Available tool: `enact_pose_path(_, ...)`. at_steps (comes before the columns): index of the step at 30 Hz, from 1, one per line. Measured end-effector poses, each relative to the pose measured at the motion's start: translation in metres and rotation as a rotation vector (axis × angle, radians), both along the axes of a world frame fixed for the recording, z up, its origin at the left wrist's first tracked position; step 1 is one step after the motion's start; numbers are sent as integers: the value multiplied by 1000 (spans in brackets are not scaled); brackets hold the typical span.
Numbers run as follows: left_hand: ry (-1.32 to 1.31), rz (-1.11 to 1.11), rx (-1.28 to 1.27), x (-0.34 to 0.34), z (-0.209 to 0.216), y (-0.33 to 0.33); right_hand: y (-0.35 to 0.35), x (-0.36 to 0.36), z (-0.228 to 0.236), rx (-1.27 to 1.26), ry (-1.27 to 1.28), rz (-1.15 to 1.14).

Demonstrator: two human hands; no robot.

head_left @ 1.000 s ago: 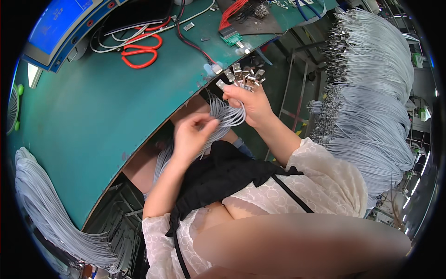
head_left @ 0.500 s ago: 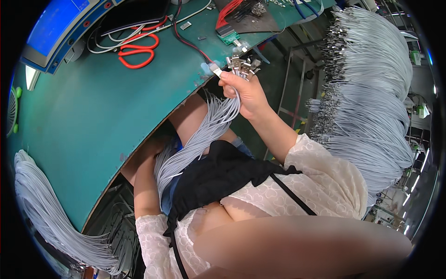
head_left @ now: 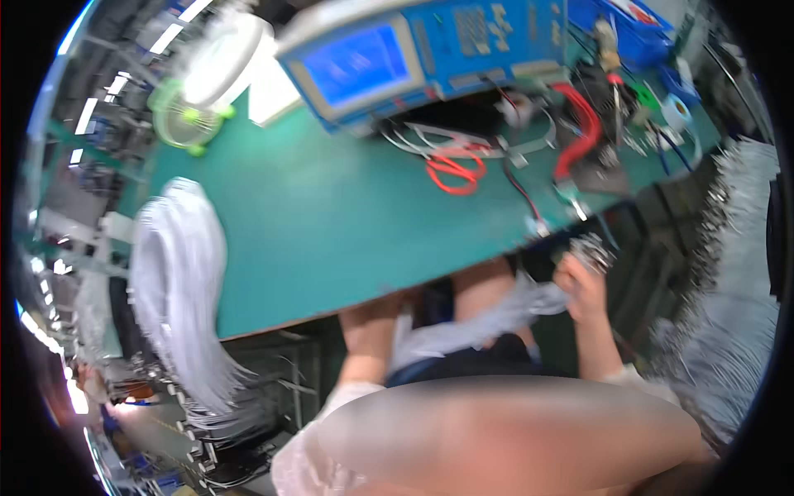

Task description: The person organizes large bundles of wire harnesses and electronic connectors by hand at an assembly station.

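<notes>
My right hand (head_left: 584, 288) is closed around a bundle of grey cables (head_left: 463, 331) just below their metal plugs (head_left: 590, 252), which stick out above my fist. It is beyond the table's front edge, apart from the white connector (head_left: 539, 226) on the red and black lead. The cables sag from this fist across my lap toward my left arm (head_left: 368, 343). That arm reaches down by the table edge, and the fingers of my left hand are hidden. Near the connector, a small green circuit board (head_left: 571, 194) with a silver plug lies at the table edge. Motion blurs the picture.
On the green table (head_left: 306, 248) stand a blue test instrument (head_left: 364, 66), red-handled scissors (head_left: 455, 172) and a small green fan (head_left: 186, 120). A thick grey cable bundle (head_left: 178, 264) drapes over the left end. More cables (head_left: 736, 314) hang at the right.
The view has swung left, bringing the instrument and fan further into sight. My right hand has drawn away from the connector at the table edge, still gripping the cables.
</notes>
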State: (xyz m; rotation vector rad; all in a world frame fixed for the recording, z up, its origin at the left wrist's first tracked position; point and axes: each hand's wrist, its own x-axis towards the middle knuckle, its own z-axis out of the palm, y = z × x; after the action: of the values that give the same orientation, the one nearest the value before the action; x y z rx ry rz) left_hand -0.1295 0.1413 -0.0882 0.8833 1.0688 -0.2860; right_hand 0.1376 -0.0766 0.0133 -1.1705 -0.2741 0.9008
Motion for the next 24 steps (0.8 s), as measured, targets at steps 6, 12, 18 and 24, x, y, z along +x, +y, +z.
enact_pose_path(6,-303,272,-277,10,22,-51,-38,31,-8,311,102,-190)
enact_pose_path(12,-673,433,-774,37,23,-85,-66,67,-40,410,172,-288)
enact_pose_path(18,-545,463,-1014,106,51,-117,-78,90,-84,241,-15,-285)
enact_pose_path(24,-555,-307,-741,149,112,-147,-90,104,-110,180,-204,-378)
